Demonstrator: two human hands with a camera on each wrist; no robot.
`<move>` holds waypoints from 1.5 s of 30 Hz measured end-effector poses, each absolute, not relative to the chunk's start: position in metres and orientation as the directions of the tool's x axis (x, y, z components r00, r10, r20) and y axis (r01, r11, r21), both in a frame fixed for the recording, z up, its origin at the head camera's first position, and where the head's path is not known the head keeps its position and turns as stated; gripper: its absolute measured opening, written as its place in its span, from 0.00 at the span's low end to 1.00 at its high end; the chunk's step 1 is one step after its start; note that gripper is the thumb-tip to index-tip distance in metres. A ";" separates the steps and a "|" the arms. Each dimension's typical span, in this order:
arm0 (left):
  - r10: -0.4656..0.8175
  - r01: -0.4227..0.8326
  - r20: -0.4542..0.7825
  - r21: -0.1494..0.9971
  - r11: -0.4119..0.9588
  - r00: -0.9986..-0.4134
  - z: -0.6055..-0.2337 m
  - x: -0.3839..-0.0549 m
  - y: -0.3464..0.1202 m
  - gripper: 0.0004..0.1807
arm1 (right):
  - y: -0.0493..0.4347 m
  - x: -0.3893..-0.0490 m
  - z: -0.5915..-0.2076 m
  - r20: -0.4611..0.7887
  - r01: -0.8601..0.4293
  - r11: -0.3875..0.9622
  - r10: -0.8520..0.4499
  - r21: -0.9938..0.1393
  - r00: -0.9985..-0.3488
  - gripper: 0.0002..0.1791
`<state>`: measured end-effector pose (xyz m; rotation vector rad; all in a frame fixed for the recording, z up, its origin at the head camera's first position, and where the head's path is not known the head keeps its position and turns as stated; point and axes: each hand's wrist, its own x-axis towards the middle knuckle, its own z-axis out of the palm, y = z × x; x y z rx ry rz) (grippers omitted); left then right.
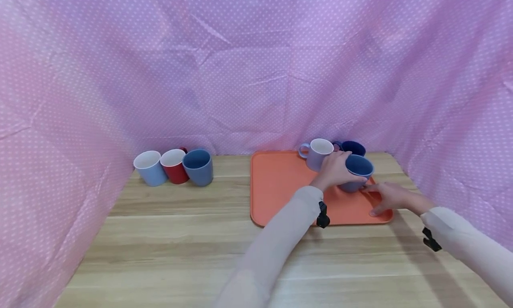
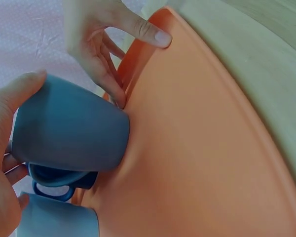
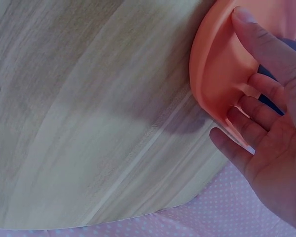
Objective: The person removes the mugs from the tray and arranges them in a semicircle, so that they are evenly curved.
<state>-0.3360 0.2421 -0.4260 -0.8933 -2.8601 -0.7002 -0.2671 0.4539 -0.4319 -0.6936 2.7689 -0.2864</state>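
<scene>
My left hand point(image 1: 335, 170) grips a blue-grey mug point(image 1: 359, 166) at the right part of an orange tray point(image 1: 276, 183). In the left wrist view that mug point(image 2: 71, 128) stands with its base at the tray, thumb on one side of the rim and fingers behind. My right hand point(image 1: 392, 195) is at the tray's near right corner, fingers extended toward the mug's base and thumb over the tray. In the right wrist view the right hand point(image 3: 278, 158) has its fingers spread and holds nothing. A lavender mug point(image 1: 315, 161) and a dark blue mug point(image 1: 354, 147) stand just behind the gripped mug.
On the left of the wooden table point(image 1: 172, 245) stand a light blue mug point(image 1: 152, 173), a red mug point(image 1: 175, 173) and another blue-grey mug point(image 1: 202, 174), side by side. A pink dotted cloth point(image 1: 248, 76) hangs around the back and sides.
</scene>
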 end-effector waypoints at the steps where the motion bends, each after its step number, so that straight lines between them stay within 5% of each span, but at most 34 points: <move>1: 0.524 0.551 0.184 0.393 0.736 -0.832 -0.426 -0.336 0.244 0.54 | 0.454 -0.267 -0.433 -0.211 -0.432 0.865 -0.486 -0.255 -0.848 0.44; 14: 0.532 0.566 0.193 0.301 0.767 -0.824 -0.419 -0.339 0.249 0.53 | 0.455 -0.267 -0.434 -0.235 -0.392 0.877 -0.458 -0.279 -0.858 0.46; 31: 0.723 0.735 0.129 0.144 0.663 -0.678 -0.400 -0.339 0.229 0.53 | 0.452 -0.264 -0.432 -0.196 -0.409 0.867 -0.471 -0.284 -0.860 0.43; 45: 0.821 0.790 -0.117 0.226 0.570 -0.559 -0.374 -0.345 0.189 0.43 | 0.452 -0.265 -0.432 -0.243 -0.363 0.883 -0.438 -0.297 -0.866 0.46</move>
